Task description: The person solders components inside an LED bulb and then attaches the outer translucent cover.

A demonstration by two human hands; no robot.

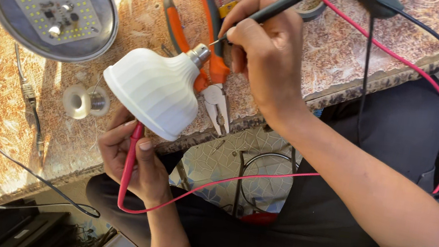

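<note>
the white bulb housing [154, 91] sits at the middle left of the frame, tilted with its wide rim toward the lower left and its metal screw base [201, 53] pointing up and right, over the edge of the patterned worktable [336, 54]. the left hand [135, 157], at lower centre, is clenched around the red probe [132, 151] and props the housing from underneath, the probe's upper end hidden under the rim. the right hand [263, 48], at upper centre, grips the black probe [285, 2] like a pen, its thin metal tip touching or just short of the screw base. by the look of it, the step in hand is a contact test across the bulb's base; what it calls for next is steady pressure of both tips on bare metal, without slipping. orange-handled pliers [211, 63] lie just behind the housing. a round metal plate with a led board [53, 3] rests at upper left, and a small solder spool [85, 101] lies just left of the housing's rim. the red lead wire [394, 57] loops to the right.
</note>
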